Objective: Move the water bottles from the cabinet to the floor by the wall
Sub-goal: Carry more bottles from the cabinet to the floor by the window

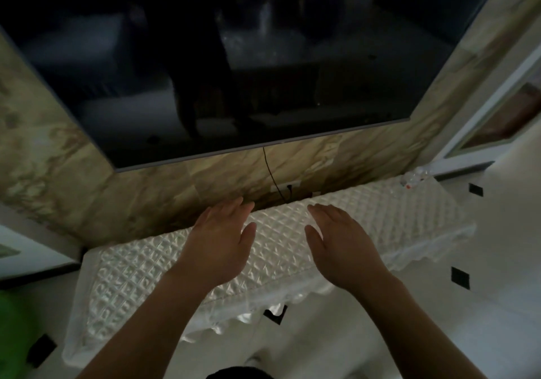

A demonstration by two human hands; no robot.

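A low cabinet [140,273] covered with a white quilted cloth runs along the marble wall under a large dark TV screen. My left hand [222,238] and my right hand [339,241] hover above the middle of the cabinet top, palms down, fingers straight, holding nothing. A few clear water bottles [415,178] with small caps stand beyond the cabinet's far right end, close to the wall; whether they stand on the floor or on the cabinet I cannot tell.
The TV screen [234,56] hangs just above the cabinet, with a thin black cable [270,173] running down to a wall socket. White floor tiles with black diamond insets [459,277] lie to the right and front. A green object [14,334] sits at the lower left.
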